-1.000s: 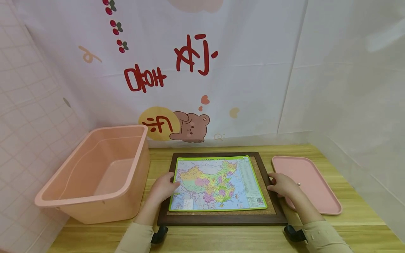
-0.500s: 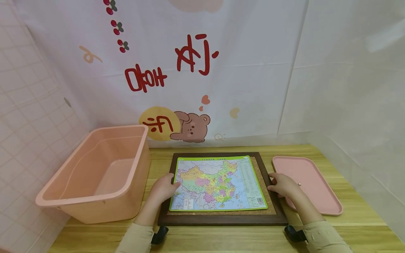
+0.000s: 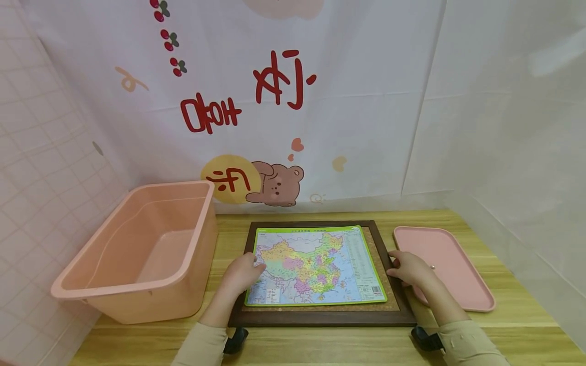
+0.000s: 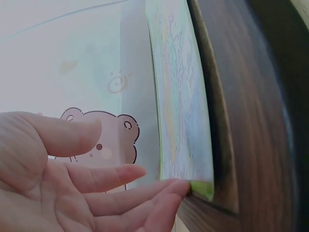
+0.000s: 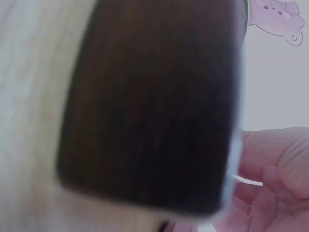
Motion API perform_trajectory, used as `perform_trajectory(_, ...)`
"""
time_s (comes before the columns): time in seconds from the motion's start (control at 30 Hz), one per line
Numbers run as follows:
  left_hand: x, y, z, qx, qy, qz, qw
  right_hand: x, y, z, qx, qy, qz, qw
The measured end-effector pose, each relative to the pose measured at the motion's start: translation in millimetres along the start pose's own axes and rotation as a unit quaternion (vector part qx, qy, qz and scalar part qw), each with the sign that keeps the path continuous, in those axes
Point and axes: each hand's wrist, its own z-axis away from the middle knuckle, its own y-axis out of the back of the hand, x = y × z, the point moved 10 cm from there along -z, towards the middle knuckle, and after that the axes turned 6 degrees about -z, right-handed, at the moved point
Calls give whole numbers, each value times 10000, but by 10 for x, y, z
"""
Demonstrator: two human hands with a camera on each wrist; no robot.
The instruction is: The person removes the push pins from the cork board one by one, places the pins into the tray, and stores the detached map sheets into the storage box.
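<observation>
A green-edged map sheet lies on a cork board with a dark brown wooden frame, flat on the table. My left hand is over the frame's left side, by the map's left edge. In the left wrist view its thumb stands apart, and the fairly straight fingers reach a corner of the map; whether they press on it I cannot tell. My right hand grips the frame's right side with thumb and fingers. In the right wrist view the dark frame hides part of that hand.
A deep pink tub stands on the wooden table at left. A shallow pink tray with a tiny round object on it lies at right, partly under the right forearm. A patterned white curtain hangs behind.
My left hand has shifted slightly right and down, away from its earlier hold on the frame's left side. My right hand, the frame and the map look unmoved.
</observation>
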Motion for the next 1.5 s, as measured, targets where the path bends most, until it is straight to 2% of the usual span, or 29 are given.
perform_trajectory(0.33, 91, -58, 12, 43, -126, -162, 9998, -11, -4, 0, 13, 92, 44, 9999)
perform_trajectory(0.57, 44, -58, -24, 14, -61, -50, 10000, -8, -5, 2, 39, 127, 48, 9999)
perform_trajectory(0.87, -11, -51, -47, -55, -59, 187, 9998, 12, -14, -10, 51, 88, 112, 9999)
perform_trajectory(1.13, 22, -39, -14, -99, -65, 288, 9995, 9, -28, -18, 68, 87, 78, 9999)
perform_trajectory(1.5, -91, -69, -92, -200, -14, 801, 9966, 32, -48, -32, 96, 99, 126, 9998)
